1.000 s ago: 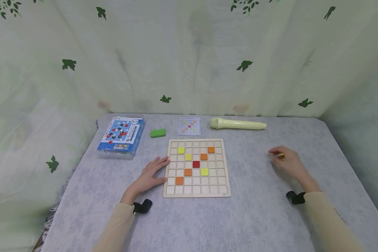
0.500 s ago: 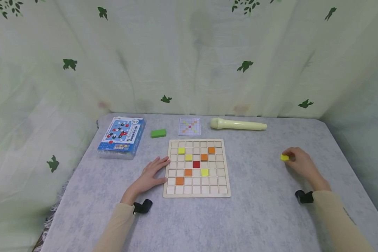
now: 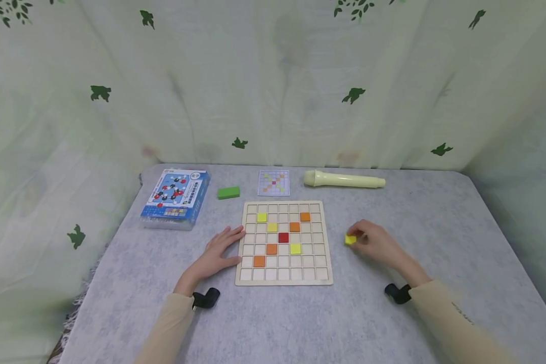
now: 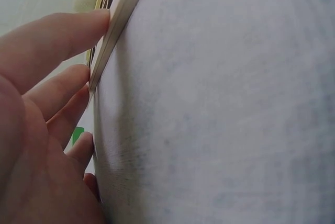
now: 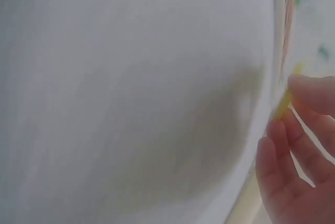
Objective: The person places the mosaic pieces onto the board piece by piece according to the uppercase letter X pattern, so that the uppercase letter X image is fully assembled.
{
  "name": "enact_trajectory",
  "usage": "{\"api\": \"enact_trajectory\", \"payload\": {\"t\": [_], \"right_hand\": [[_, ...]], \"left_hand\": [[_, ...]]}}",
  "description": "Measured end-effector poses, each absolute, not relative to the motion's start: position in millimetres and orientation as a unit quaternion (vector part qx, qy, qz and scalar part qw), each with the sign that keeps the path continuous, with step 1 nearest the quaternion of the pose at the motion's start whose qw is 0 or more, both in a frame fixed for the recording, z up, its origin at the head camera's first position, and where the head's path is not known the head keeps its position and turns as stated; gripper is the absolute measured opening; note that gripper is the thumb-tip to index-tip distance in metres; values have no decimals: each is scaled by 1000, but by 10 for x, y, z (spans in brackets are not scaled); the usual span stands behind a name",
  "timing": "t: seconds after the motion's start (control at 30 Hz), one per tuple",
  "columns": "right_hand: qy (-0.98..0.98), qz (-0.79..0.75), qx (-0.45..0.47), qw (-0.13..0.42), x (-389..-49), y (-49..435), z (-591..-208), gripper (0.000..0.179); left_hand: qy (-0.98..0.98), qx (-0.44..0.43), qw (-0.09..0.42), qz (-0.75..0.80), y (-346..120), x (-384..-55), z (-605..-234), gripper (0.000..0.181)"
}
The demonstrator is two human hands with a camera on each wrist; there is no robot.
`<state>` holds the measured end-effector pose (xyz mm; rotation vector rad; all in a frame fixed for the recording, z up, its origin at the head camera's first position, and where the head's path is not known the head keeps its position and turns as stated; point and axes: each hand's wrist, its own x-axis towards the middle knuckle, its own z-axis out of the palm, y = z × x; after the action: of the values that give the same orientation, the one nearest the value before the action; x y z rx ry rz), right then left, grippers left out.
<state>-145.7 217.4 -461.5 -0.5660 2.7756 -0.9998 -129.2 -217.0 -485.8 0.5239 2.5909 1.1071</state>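
A square wooden grid board (image 3: pixel 284 280) lies mid-table, with several yellow and orange tiles and one red tile (image 3: pixel 283 237) in its cells, set along two crossing diagonals. My left hand (image 3: pixel 217 253) rests at the board's left edge, fingers spread and fairly straight, the tips touching the frame. In the left wrist view the thumb and fingertips (image 4: pixel 99 22) meet the board's side. Right of the board, my right hand (image 3: pixel 378 244) pinches a small yellow tile (image 3: pixel 350 239) between thumb and fingers. The right wrist view shows this thin tile (image 5: pixel 284 103) edge-on, above the table.
Behind the board lies a small pattern card (image 3: pixel 274 183) with a coloured cross on a grid. A green block (image 3: pixel 228 192) and a blue boxed set (image 3: pixel 175 198) are at the back left. A pale yellow microphone-shaped object (image 3: pixel 344 179) lies at the back right.
My right hand first turned the yellow tile in its fingers and drew back right, then carried it left toward the board. The left hand and the board have stayed put.
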Motion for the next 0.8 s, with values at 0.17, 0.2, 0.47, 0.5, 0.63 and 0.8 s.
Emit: {"api": "enact_trajectory", "payload": {"t": [0.17,0.2,0.47,0.5,0.63,0.8], "right_hand": [[903,-329,-259,93,-1323,1627,-4579,22],[901,-324,-270,97,-1303,1546,-4579,22],[903,-272,-317,104,-1207,1245,-4597,20],[905,-269,-314,103,-1200,1234,-4598,21],[910,-256,-313,94,-1183,1213,-4603,21],[909,-263,-308,93,-1179,1230,-4602,22]], "left_hand": [[895,181,140,384,-2164,-1303,-4861,68],[895,181,140,384,-2163,-1305,-4864,68],[895,182,138,382,-2169,-1298,-4871,68],[895,183,138,383,-2169,-1297,-4867,68],[897,184,134,379,-2174,-1295,-4864,68],[898,184,133,377,-2177,-1300,-4859,68]]}}
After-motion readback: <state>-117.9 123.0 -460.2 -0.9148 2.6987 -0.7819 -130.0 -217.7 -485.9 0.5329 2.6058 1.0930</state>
